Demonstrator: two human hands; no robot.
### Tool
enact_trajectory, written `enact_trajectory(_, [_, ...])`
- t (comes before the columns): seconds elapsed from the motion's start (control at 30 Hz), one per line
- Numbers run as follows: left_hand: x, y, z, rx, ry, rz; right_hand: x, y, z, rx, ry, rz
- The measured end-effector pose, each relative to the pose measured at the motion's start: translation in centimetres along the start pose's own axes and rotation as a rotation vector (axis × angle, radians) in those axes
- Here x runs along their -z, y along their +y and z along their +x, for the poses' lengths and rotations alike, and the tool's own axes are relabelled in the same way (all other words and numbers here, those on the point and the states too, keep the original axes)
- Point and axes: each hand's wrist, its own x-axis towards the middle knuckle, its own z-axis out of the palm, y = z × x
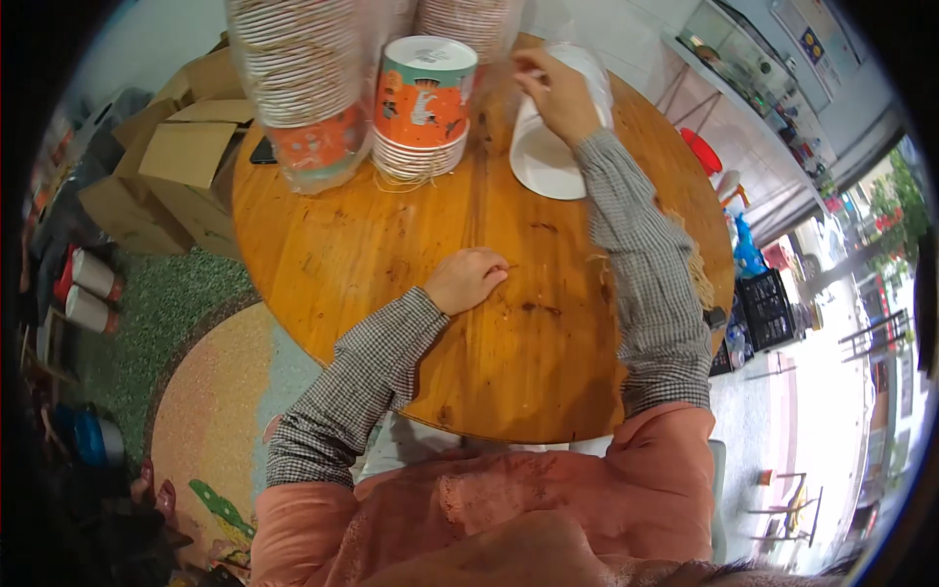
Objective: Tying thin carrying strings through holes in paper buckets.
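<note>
My left hand [468, 282] rests on the round wooden table [391, 259] with its fingers curled in, and nothing shows in it. Farther off, my right hand [558, 96] reaches over a white round-ended stack [550, 161], which looks like lids in clear plastic. Its thumb and fingers are bent together; what they pinch, if anything, is too small to make out. Left of that hand stands a short stack of upside-down orange and green paper tubs [424, 103]. A tall stack of similar tubs [298, 73] in a clear plastic sleeve is beside it.
Another sleeved tub stack [469, 22] stands behind. Thin beige strings [700, 274] hang at the table's right edge. A dark phone-like object [262, 152] lies at the left edge, near open cardboard boxes [191, 157]. Black crates [765, 308] and a red basin [700, 152] are at the right.
</note>
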Motion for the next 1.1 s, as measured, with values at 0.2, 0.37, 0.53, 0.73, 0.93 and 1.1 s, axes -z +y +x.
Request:
enact_trajectory(0.2, [-0.2, 0.4, 0.9, 0.021, 0.006, -0.026, 9.8, 2.7, -17.1, -0.556, -0.164, -0.120])
enact_trajectory(0.37, [-1.1, -0.5, 2.6, 0.039, 0.023, -0.021, 10.2, 2.6, -25.4, -0.566, -0.238, -0.191])
enact_trajectory(0.53, [-1.5, -0.6, 3.1, 0.091, 0.086, 0.111, 11.7, 2.1, -26.8, -0.655, -0.340, -0.224])
enact_trajectory(0.73, [-3.8, 0.8, 5.2, 0.105, 0.105, 0.217, 11.5, 2.8, -28.5, -0.623, -0.316, -0.228])
enact_trajectory(0.93, [-4.5, 1.7, 5.5, 0.125, 0.100, 0.179, 11.3, 3.0, -29.8, -0.746, -0.404, -0.385])
enact_trajectory(1.1, [-5.5, -0.4, 4.3, 0.157, 0.132, -0.188, 10.7, -2.9, -25.5, -0.668, -0.503, 0.393])
